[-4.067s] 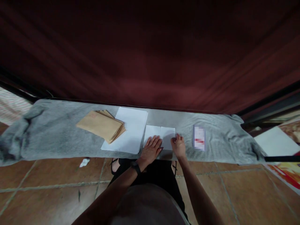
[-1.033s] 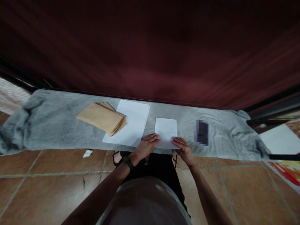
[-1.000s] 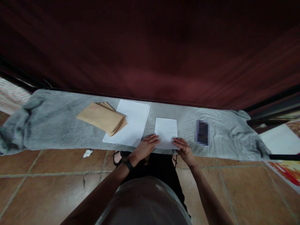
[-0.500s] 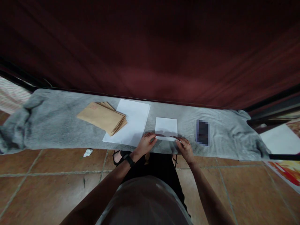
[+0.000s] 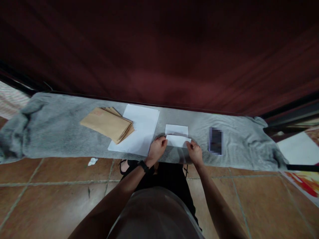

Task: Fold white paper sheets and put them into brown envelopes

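A small white folded sheet [image 5: 176,131] lies on the grey cloth [image 5: 62,139]. Its near edge is lifted and turned over towards the far side. My left hand [image 5: 157,149] pinches the flap's left corner. My right hand [image 5: 194,152] pinches its right corner. Both hands are closed on the paper's near flap. A black watch sits on my left wrist.
A stack of white sheets [image 5: 139,132] lies left of the hands, with several brown envelopes [image 5: 107,124] overlapping its left side. A dark phone [image 5: 215,140] lies to the right. A dark red curtain hangs behind. A paper scrap [image 5: 92,161] is on the tiled floor.
The sheet lay flat under my fingertips a second ago. Both hands have since lifted its near edge and carried it away from me, folding it over the far part.
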Available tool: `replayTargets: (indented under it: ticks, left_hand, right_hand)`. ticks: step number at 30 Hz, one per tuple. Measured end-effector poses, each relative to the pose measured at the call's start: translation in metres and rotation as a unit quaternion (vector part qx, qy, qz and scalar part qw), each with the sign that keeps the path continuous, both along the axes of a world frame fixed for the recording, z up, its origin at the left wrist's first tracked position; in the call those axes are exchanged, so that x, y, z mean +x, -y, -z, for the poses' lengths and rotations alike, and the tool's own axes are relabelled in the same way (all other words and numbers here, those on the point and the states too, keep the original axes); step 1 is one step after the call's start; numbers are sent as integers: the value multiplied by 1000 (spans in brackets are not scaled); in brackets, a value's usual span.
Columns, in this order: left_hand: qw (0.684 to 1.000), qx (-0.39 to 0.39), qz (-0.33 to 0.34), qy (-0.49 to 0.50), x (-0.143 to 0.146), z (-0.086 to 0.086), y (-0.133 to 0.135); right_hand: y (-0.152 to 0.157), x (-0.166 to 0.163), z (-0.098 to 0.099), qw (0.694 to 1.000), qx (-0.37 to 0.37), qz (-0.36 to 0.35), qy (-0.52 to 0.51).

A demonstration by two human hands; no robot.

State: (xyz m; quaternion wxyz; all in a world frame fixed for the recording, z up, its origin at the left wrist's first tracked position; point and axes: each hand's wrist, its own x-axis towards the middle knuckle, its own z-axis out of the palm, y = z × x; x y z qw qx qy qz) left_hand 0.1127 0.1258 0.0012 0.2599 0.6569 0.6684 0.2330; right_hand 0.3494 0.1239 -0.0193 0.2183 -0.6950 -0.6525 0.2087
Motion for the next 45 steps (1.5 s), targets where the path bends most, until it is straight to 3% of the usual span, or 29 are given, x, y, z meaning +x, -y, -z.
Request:
replayTargets:
  ticks: [6, 14, 28, 37, 40, 45]
  left_hand:
    - [995, -58, -28, -81, 9, -13, -7]
    - [984, -81, -44, -153, 15, -14, -16]
    - [978, -87, -46, -183, 17, -14, -50]
    - [972, -89, -55, -210, 23, -13, -61]
    - [973, -87, -44, -210, 23, -13, -60]
    - [974, -101, -30, -199, 24, -17, -60]
  right_hand:
    - [-9, -6, -3, 994, -34, 6, 106]
    - [-20, -17, -4, 973, -4, -1, 231]
    - [-50, -22, -5, 961, 70, 40, 266]
    - [-56, -27, -7, 960, 81, 57, 261]
    - [-49, -34, -8, 965, 111, 28, 234]
    - [-35, -51, 2, 970, 139, -82, 179]
